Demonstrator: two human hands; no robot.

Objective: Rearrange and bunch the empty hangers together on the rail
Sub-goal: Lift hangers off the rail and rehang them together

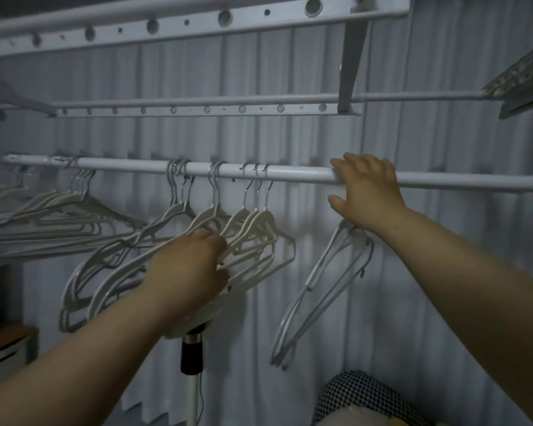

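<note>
My left hand (191, 265) is closed around the shoulders of a bunch of white hangers (253, 241) hooked mid-rail. My right hand (366, 192) is on the white rail (296, 173), fingers draped over the top and thumb spread below, directly above a separate hanging pair of hangers (326, 290). A further group of hangers (59, 210) sits toward the rail's left end.

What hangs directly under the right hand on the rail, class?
Under the right hand, which lies over the rail, hang a few white hangers tilted to the left. Their hooks are hidden behind the hand and wrist, so their exact number is unclear.
</note>
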